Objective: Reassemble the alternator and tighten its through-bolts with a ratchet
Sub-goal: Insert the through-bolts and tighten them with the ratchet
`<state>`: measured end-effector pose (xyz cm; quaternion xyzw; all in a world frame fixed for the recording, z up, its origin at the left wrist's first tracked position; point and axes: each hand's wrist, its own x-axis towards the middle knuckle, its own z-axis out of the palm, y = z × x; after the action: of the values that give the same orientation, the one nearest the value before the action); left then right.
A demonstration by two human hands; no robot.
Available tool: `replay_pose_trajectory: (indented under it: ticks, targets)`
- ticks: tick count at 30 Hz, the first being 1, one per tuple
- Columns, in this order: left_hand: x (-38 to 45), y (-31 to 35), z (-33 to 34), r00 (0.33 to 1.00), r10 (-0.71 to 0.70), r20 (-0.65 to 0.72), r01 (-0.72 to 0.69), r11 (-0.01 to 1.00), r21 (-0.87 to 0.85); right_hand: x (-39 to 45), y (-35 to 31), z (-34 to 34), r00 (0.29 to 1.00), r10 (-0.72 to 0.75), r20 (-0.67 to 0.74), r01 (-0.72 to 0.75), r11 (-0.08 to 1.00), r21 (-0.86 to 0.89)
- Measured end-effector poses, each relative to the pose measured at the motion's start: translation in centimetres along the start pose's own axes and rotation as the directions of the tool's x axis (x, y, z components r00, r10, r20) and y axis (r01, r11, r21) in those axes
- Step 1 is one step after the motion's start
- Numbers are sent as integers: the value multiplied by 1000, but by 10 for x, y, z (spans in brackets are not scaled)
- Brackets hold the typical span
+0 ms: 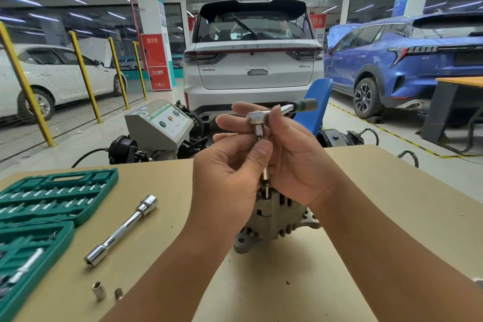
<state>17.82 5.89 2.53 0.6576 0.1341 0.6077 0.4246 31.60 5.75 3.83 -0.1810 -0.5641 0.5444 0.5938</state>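
Your alternator (271, 219) sits on the tan table (366, 191) just below the centre of the frame, standing on end with its mounting ears toward you, which puts the through-bolt heads facing up where a tool can drop onto them. Above it you hold the ratchet (277, 112) at mid-frame, handle pointing to the upper right. Your right hand (292, 154) is wrapped round the head end, and your left hand (230, 167) pinches the extension and bit (264, 165) between thumb and fingers, apparently steadying the shaft so it runs straight down to the bolt.

The lower tip of that shaft disappears between your palms, so you cannot confirm from here whether it is seated on a bolt or just above one. Your hands also cover the top face of the housing, and how many bolts are already in is not visible.

Further out, at lower left, lie a long double-ended socket wrench (121, 230) and two small loose sockets (107, 291). The green tool case (39, 214) is cut off by the left edge, and its contents are too small to identify.
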Motion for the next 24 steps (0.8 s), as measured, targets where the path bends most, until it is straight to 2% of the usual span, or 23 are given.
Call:
replay_pose_trajectory:
  ticks: [6,17,21,24]
  targets:
    - [0,-9,-3,1000,-1,-4,2,988,156,0,-2,9,997,8,-80,-8,1000,3]
    - [5,-4,-18,996,-86,-14,88,984,155,8,14,33,965,-80,-250,54,993,-110]
    - [7,-10,-23,997,-75,-12,76,986,150,10,9,39,956,-68,-285,14,982,-188]
    - [8,-14,-26,999,-40,1,39,978,204,8,3,39,952,-64,-300,-36,949,-315]
